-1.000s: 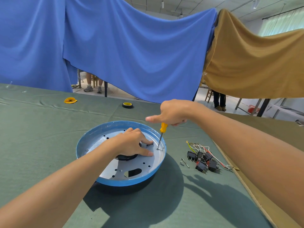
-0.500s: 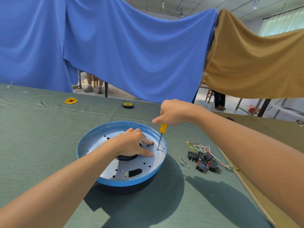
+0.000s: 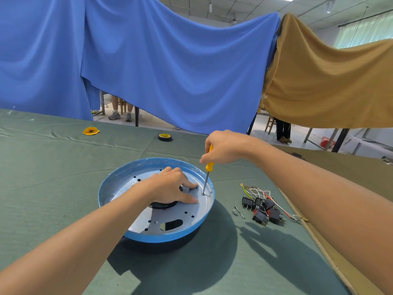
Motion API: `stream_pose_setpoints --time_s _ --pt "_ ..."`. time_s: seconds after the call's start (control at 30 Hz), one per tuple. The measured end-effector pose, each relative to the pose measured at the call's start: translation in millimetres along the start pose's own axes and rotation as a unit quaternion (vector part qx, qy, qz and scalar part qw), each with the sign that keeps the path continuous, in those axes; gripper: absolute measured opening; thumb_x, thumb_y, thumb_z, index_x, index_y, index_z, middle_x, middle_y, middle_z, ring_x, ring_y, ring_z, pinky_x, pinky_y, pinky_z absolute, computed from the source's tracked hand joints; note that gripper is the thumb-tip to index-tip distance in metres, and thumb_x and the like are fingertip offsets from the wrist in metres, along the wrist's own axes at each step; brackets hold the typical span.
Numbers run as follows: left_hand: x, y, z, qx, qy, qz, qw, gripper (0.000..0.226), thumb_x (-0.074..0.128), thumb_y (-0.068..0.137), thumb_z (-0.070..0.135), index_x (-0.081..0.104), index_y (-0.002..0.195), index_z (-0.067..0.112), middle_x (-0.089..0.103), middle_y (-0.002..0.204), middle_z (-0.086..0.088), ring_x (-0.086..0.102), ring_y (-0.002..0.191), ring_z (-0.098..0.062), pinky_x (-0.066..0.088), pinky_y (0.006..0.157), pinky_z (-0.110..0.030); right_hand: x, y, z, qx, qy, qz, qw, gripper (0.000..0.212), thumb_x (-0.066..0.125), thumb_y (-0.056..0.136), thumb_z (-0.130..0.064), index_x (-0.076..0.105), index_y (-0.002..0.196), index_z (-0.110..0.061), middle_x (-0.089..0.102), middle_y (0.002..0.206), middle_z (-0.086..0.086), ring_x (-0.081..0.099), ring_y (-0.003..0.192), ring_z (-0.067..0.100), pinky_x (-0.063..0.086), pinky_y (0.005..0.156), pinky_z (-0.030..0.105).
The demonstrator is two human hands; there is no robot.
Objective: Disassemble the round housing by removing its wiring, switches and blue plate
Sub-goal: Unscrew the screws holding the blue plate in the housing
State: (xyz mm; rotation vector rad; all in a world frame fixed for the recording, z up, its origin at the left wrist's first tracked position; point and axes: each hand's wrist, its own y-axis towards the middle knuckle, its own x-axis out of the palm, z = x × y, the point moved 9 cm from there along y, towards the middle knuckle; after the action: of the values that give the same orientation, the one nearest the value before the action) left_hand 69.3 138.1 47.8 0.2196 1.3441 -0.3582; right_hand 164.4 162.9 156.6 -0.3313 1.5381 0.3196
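Round dark housing (image 3: 170, 245), capped by a blue-rimmed grey metal plate (image 3: 148, 222), sits mid-way across the green cloth-covered table (image 3: 53, 177). Left hand (image 3: 170, 188) presses on the plate, grasping nothing. Right hand (image 3: 223, 146) clasps a yellow-handled screwdriver (image 3: 209, 167), its tip on a screw (image 3: 203, 194) at the plate's right edge. Black switches with wires (image 3: 261, 209) lie apart, to the right.

open cloth (image 3: 53, 177) left of housing (image 3: 105, 189), switches (image 3: 262, 209) right
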Motion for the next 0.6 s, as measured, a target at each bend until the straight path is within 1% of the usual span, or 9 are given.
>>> stream_pose_setpoints --time_s 0.07,0.13,0.17,0.23,0.33,0.43,0.47,0.53,0.6 --pt "-0.1 -0.5 0.8 0.001 0.0 0.0 1.0 0.061 0.054 0.086 0.064 0.044 0.142 0.042 0.04 0.135 0.004 0.031 0.121 -0.022 0.033 0.106 -0.047 -0.4 -1.1 1.8 0.01 -0.013 0.007 1.0 0.06 0.053 0.085 -0.064 0.068 0.089 -0.006 0.068 0.082 0.008 0.063 0.079 0.026 0.046 0.059 0.03" --pt "-0.2 -0.5 0.7 -0.001 0.0 0.0 1.0 0.062 0.054 0.086 0.064 0.043 0.143 0.042 0.04 0.136 0.004 0.031 0.123 -0.021 0.033 0.106 -0.047 -3.6 -1.1 0.8 0.004 -0.009 0.024 1.0 0.051 0.054 0.09 -0.052 0.065 0.085 -0.003 0.062 0.073 0.009 0.055 0.07 0.024 0.039 0.054 0.029" --pt "-0.1 -0.6 0.6 -0.003 0.0 -0.001 1.0 0.062 0.054 0.086 0.064 0.043 0.143 0.042 0.04 0.136 0.004 0.031 0.123 -0.022 0.033 0.106 -0.047 -3.7 -0.9 0.5 0.001 -0.002 0.024 1.0 0.043 0.056 0.089 -0.042 0.066 0.09 0.0 0.065 0.077 0.012 0.053 0.069 0.024 0.039 0.055 0.029" --pt "0.1 -0.3 0.4 -0.003 0.001 -0.002 1.0 0.062 0.054 0.086 0.064 0.044 0.142 0.042 0.04 0.137 0.004 0.031 0.124 -0.022 0.033 0.106 -0.047 -1.5 -1.0 0.9 0.0 0.015 0.012 1.0 0.034 0.058 0.084 -0.03 0.068 0.102 -0.002 0.07 0.096 0.016 0.061 0.077 0.027 0.042 0.058 0.029" --pt "0.3 -0.2 -0.1 -0.004 -0.001 0.0 1.0 0.062 0.054 0.086 0.064 0.044 0.142 0.042 0.04 0.137 0.004 0.031 0.124 -0.021 0.033 0.106 -0.046 1.6 -0.9 1.6 0.005 0.014 -0.001 1.0 0.039 0.057 0.083 -0.039 0.067 0.105 -0.007 0.069 0.101 0.013 0.066 0.091 0.028 0.047 0.058 0.028" --pt "0.2 -0.7 0.2 -0.002 -0.002 0.002 1.0 0.061 0.054 0.086 0.064 0.044 0.142 0.042 0.04 0.137 0.004 0.031 0.125 -0.021 0.032 0.107 -0.045 -2.2 -1.2 5.6 0.017 -0.015 0.028 0.999 0.05 0.054 0.087 -0.057 0.064 0.087 -0.008 0.063 0.078 0.006 0.06 0.075 0.023 0.043 0.058 0.031" --pt "0.0 -0.8 0.2 -0.002 -0.004 0.002 1.0 0.061 0.054 0.086 0.063 0.044 0.142 0.042 0.04 0.137 0.004 0.031 0.125 -0.021 0.032 0.107 -0.045 -4.1 -1.6 6.0 0.017 -0.017 0.041 0.999 0.05 0.055 0.088 -0.056 0.064 0.085 -0.007 0.059 0.072 0.004 0.054 0.069 0.02 0.04 0.057 0.031" --pt "-0.3 -1.1 0.7 -0.002 -0.004 0.001 1.0 0.061 0.054 0.086 0.063 0.044 0.142 0.041 0.04 0.137 0.004 0.031 0.124 -0.02 0.032 0.107 -0.045 -6.1 -2.2 6.1 0.011 -0.007 0.051 0.999 0.041 0.06 0.087 -0.041 0.067 0.093 -0.001 0.063 0.076 0.012 0.047 0.067 0.019 0.038 0.059 0.031" --pt "-0.2 -1.4 1.2 -0.001 -0.003 0.0 1.0 0.061 0.054 0.086 0.063 0.044 0.143 0.041 0.04 0.137 0.004 0.032 0.124 -0.02 0.032 0.107 -0.045 -5.4 -4.0 4.8 0.006 0.011 0.042 0.999 0.032 0.061 0.083 -0.029 0.068 0.099 -0.003 0.069 0.094 0.018 0.051 0.07 0.019 0.041 0.059 0.03"
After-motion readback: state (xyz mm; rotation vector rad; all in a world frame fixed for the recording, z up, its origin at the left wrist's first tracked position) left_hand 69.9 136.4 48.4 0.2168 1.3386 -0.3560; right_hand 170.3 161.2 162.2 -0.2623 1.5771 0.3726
